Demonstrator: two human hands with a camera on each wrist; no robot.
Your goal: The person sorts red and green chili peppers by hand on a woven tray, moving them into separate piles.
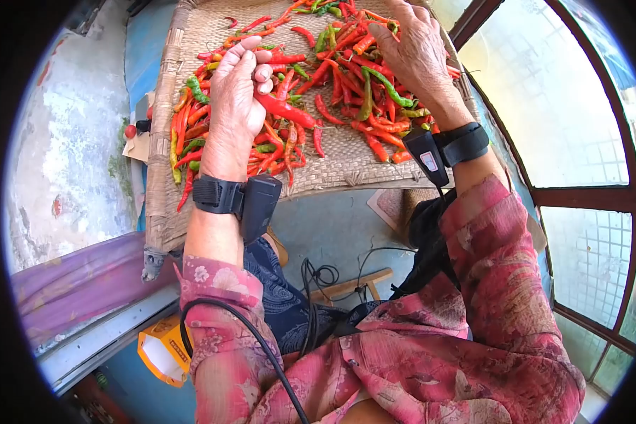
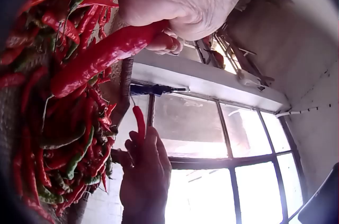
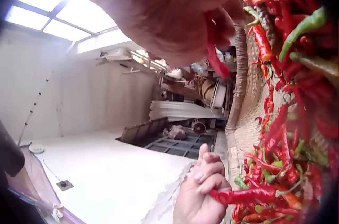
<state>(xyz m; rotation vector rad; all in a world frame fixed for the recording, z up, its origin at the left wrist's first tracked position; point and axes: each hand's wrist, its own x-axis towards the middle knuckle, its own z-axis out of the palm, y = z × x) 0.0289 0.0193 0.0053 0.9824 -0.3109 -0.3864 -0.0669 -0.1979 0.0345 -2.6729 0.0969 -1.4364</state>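
A thick red chili pepper sticks out of my left hand, its end gripped by curled fingers and its stem end pointing away over the heap. In the left wrist view the same pepper is smooth and glossy. My right hand is raised over the far right of the heap. It pinches a slimmer red chili pepper, which shows in the left wrist view; the right wrist view has that pepper under the fingers. Below both hands lies a heap of red and green chili peppers.
The peppers lie on a large woven tray with a raised rim. Framed windows stand close on the right, a worn wall on the left. A black cable runs along the left sleeve. An orange box is at lower left.
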